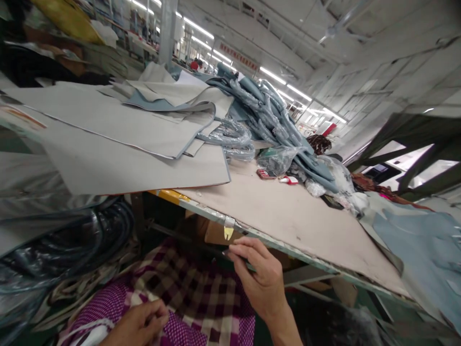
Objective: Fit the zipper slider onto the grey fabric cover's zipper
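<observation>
My right hand (pixel 257 274) is raised just below the table's front edge, thumb and forefinger pinched together. A small, thin dark object (pixel 226 253) pokes out from its fingertips; its kind cannot be made out. Right above these fingertips, a yellow notched piece (pixel 228 233) hangs from the table edge, apart from the hand. Low over my lap, my left hand (pixel 147 319) has its fingers curled in, and whatever they may hold is hidden. Beneath both hands lies a purple and beige checked apron (pixel 190 295).
Large grey-white fabric panels (pixel 126 125) cover the table's left part and overhang its edge. Blue-grey plastic-wrapped bundles (pixel 252 101) are heaped at the back. A red-and-white small bottle (pixel 289 180) lies on the tabletop (pixel 273 211). Blue fabric (pixel 421 240) drapes at right; wrapped coils (pixel 72 254) sit lower left.
</observation>
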`<state>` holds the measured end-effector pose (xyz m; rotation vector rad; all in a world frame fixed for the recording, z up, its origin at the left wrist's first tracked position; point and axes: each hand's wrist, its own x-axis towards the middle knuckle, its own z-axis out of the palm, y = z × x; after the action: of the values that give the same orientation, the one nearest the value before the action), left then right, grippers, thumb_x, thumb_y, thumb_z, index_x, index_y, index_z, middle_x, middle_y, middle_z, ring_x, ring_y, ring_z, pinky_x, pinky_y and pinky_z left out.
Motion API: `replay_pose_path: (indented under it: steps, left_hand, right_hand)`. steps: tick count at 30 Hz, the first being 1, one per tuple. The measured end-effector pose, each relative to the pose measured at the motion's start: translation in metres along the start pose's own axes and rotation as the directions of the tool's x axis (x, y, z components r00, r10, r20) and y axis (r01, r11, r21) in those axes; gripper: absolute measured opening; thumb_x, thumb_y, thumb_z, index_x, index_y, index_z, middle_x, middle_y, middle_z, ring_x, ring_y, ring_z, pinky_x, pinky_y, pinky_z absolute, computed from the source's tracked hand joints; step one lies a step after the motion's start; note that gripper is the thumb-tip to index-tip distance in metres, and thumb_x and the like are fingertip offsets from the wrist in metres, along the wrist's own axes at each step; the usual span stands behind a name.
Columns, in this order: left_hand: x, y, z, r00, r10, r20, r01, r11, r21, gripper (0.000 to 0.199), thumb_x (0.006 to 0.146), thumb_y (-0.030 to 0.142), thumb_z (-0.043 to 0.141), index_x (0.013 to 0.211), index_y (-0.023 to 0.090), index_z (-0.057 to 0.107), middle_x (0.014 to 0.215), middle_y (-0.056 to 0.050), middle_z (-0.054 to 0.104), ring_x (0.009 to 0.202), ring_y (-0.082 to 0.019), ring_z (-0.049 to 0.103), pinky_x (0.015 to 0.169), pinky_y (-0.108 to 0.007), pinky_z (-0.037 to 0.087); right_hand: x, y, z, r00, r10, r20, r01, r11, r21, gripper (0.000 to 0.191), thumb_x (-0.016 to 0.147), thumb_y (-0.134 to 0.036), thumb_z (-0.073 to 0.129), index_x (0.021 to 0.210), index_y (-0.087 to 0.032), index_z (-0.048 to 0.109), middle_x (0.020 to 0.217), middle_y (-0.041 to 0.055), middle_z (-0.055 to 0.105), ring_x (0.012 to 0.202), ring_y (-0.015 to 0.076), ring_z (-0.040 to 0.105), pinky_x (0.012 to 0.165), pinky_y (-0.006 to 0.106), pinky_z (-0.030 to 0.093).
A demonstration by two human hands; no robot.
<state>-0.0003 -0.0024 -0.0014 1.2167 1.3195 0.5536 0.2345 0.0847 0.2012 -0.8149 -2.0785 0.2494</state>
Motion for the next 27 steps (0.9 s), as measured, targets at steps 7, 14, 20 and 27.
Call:
replay_pose_path:
  steps: [7,14,20,27]
  left_hand:
    - [-0.005,0.001,-0.004,1.000,-0.019,0.016,0.019,1.000,0.019,0.042,0.081,0.060,0.042,0.078,0.019,0.050,0.069,0.000,0.045,0.066,-0.017,0.040,0.059,-0.025,0.028]
    - [-0.007,0.005,-0.006,1.000,-0.027,0.014,0.027,0.999,0.017,0.043,0.080,0.061,0.042,0.078,0.019,0.052,0.071,-0.001,0.048,0.069,-0.018,0.044,0.061,-0.026,0.033]
    - [-0.003,-0.008,-0.002,1.000,-0.016,0.001,0.016,1.000,-0.003,0.040,0.082,0.058,0.043,0.078,0.019,0.052,0.070,0.000,0.045,0.067,-0.017,0.041,0.061,-0.026,0.030]
    - [-0.005,0.006,-0.007,0.999,-0.020,0.030,0.019,0.999,0.037,0.043,0.082,0.059,0.040,0.079,0.017,0.052,0.071,-0.001,0.045,0.069,-0.018,0.041,0.062,-0.026,0.030]
  right_hand:
    - [0.000,0.008,0.013,0.999,-0.037,0.012,0.039,0.990,-0.136,0.027,0.095,-0.005,0.064,0.118,-0.020,0.066,0.100,0.0042,0.073,0.092,0.0154,0.069,0.086,0.026,0.057]
    - [0.002,0.012,0.019,0.998,-0.047,0.040,0.056,0.959,-0.276,0.025,0.098,-0.011,0.061,0.123,-0.017,0.061,0.095,0.0044,0.071,0.085,0.0171,0.068,0.078,0.028,0.055]
    - [0.008,0.009,0.020,0.997,-0.036,0.064,0.054,0.948,-0.314,0.022,0.099,-0.008,0.057,0.118,-0.016,0.064,0.098,0.0054,0.072,0.086,0.0177,0.068,0.080,0.028,0.054]
    - [0.006,0.024,0.025,0.999,-0.021,0.045,0.034,0.944,-0.327,0.023,0.099,-0.007,0.054,0.116,-0.018,0.065,0.104,0.0052,0.074,0.093,0.0178,0.071,0.086,0.027,0.057]
